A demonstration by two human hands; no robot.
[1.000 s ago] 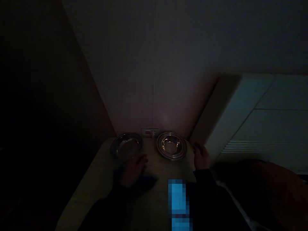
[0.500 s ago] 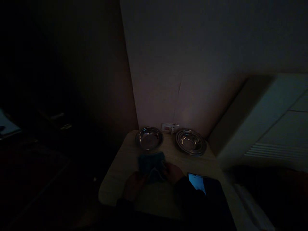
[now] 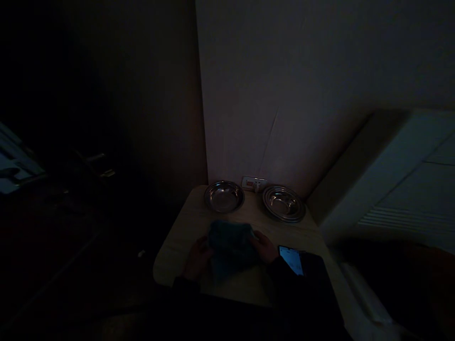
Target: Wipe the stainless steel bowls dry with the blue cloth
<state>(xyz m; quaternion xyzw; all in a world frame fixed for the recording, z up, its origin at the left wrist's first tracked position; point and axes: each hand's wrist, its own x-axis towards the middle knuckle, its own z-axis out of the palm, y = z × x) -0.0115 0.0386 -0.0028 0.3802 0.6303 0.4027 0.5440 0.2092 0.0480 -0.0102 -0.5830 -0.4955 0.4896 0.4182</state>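
Note:
A teal cloth (image 3: 232, 247) is stretched between my two hands above the light wooden table (image 3: 177, 241). At its left edge, my left hand (image 3: 198, 258) grips it, fingers closed. My right hand (image 3: 263, 246) pinches the cloth's right edge. The scene is dark and the cloth is a little blurred, so its folds are hard to make out. Beyond the cloth, a shiny metal dish (image 3: 224, 197) lies by the wall. To its right sit several nested metal dishes (image 3: 283, 203).
A lit phone (image 3: 291, 260) rests on a dark flat object (image 3: 316, 279) right of my right hand. Behind the dishes, a wall socket (image 3: 253, 183) holds a plug. A pale panel with slats (image 3: 394, 218) stands on the right. Walls close off the back and left.
The cloth has gone from bunched with a raised fold to spread wider between my hands. My right hand has moved slightly right, and the view has shifted a little.

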